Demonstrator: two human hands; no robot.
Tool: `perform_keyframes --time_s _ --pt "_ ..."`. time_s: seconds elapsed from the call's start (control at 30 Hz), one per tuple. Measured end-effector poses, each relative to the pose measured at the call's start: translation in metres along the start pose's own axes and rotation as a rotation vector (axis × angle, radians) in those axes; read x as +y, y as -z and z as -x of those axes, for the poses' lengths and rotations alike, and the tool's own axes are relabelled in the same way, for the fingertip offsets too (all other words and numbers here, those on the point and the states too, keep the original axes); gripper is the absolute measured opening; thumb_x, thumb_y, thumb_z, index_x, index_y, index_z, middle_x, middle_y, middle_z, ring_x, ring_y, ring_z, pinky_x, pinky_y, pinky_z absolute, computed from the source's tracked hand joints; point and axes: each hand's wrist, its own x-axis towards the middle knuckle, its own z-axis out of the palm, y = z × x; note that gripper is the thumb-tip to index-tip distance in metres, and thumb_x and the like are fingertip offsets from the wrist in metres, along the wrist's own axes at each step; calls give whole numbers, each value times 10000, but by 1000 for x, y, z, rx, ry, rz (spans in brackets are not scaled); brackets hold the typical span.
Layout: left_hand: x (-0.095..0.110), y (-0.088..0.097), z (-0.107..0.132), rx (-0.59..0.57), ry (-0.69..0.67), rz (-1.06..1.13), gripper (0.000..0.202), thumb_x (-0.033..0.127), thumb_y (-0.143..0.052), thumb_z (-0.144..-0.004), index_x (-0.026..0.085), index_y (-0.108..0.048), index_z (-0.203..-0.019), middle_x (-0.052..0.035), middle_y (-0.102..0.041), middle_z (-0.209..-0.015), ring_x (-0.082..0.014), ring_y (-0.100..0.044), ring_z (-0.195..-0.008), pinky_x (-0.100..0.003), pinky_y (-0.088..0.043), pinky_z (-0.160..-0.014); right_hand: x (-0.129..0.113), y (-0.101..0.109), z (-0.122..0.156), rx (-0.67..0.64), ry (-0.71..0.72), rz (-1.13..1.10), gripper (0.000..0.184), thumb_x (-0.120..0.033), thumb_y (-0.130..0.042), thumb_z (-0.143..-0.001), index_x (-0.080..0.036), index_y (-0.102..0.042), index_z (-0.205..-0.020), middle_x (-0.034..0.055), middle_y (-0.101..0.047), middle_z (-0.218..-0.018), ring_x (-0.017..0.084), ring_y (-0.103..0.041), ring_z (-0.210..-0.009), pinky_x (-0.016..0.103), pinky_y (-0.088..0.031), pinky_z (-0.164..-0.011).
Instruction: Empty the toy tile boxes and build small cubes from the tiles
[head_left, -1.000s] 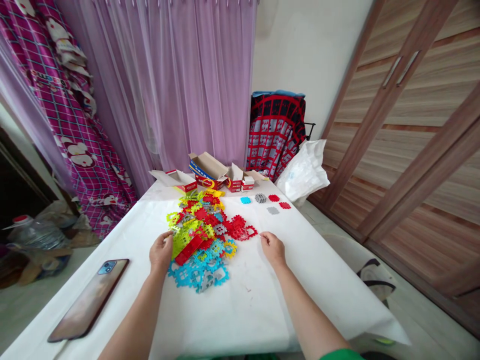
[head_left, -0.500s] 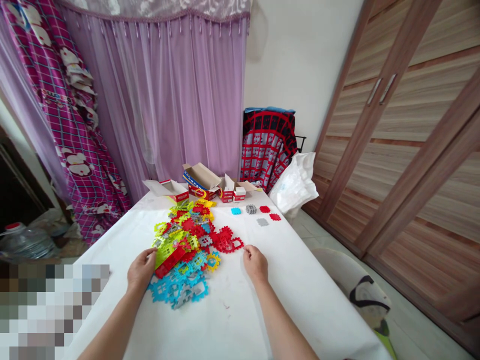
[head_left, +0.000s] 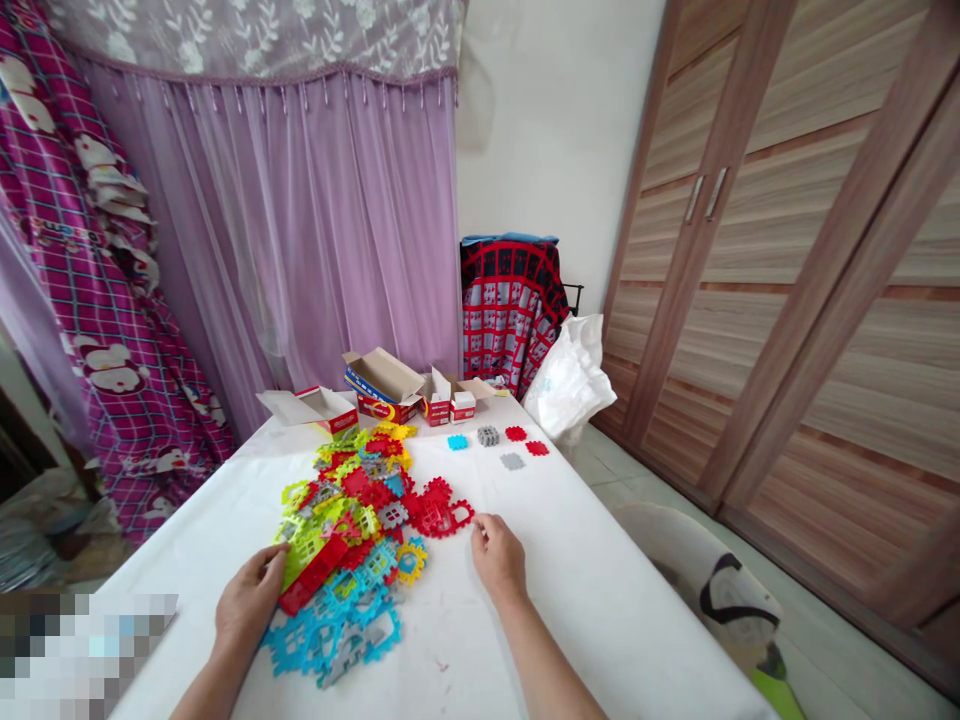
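The pile of coloured plastic pieces is spread over the white table. The left hand is placed at the pile's left edge, beside a red block, and the right hand near some red pieces. Fingers of both are curled; whether anything is gripped cannot be told.

A lived-in room, most likely in a home.
Behind the white-covered surface hang lilac curtains under a lace valance with a dangling fringe; to the surface's left drops magenta checked fabric printed with cartoon figures. Right of the surface, a tall wood-grain cupboard with paired metal handles resembles a wardrobe. Beyond the surface's far right end are a draped red-checked cloth and a plain pale wall. On the surface, bright gear-edged plastic pieces look like a building toy.
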Motion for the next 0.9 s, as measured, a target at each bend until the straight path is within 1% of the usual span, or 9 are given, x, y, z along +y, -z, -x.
perform_keyframes --time_s 0.07,0.17,0.3,0.47,0.63,0.73,0.83,0.9 --pt "0 0 -3 -1 2 3 311 420 -491 -739 268 -741 -843 -29 -764 -921 -259 -687 -872 -312 -510 -694 -5 2 1 19 69 18 261 -133 -492 -792 -233 -665 -961 43 -684 -933 184 -640 -869 276 -486 -783" --pt "-1 -1 -11 -1 17 5 307 428 -495 -736 272 -741 -829 -29 -761 -904 -264 -682 -854 -320 -505 -689 -14 5 3 11 190 43 347 -147 -526 -767 -219 -637 -1087 82 -651 -1099 225 -590 -1041 347 -464 -914" --pt "-2 -4 -21 -2 35 22 319 434 -492 -731 265 -739 -843 -28 -756 -854 -252 -676 -804 -311 -487 -653 -26 4 0 -75 313 48 439 -171 -552 -759 -186 -588 -1197 104 -581 -1276 254 -507 -1180 414 -403 -1003" --pt "-3 -7 -29 8 45 34 311 432 -504 -701 264 -738 -819 -19 -757 -857 -242 -669 -804 -299 -476 -641 -33 -5 -14 -180 430 13 513 -179 -570 -735 -184 -572 -1248 95 -538 -1366 261 -435 -1269 414 -340 -1055" --pt "-5 -10 -35 -1 28 49 358 460 -498 -683 248 -736 -847 -20 -759 -881 -226 -675 -821 -280 -485 -648 -37 -13 -28 -292 436 4 524 -168 -581 -711 -222 -601 -1233 60 -553 -1369 274 -412 -1289 432 -305 -1058" --pt "-7 -12 -36 -7 24 57 377 477 -497 -675 241 -731 -854 -14 -760 -873 -223 -674 -822 -272 -494 -662 -37 -15 -31 -329 422 -1 409 -169 -581 -766 -246 -644 -1163 43 -621 -1280 261 -441 -1254 434 -302 -1040" --pt "-9 -12 -36 -24 28 61 400 491 -503 -671 234 -725 -881 -7 -756 -836 -216 -670 -778 -265 -493 -637 -34 -18 -31 -285 447 -35 268 -171 -565 -843 -259 -676 -1071 28 -679 -1168 225 -511 -1160 408 -335 -990" --pt "-9 -12 -36 -31 37 62 411 495 -505 -668 227 -722 -892 -7 -754 -834 -213 -668 -768 -260 -492 -623 -31 -21 -30 -221 472 -72 236 -170 -537 -881 -257 -678 -1049 26 -702 -1097 202 -556 -1084 388 -365 -951"
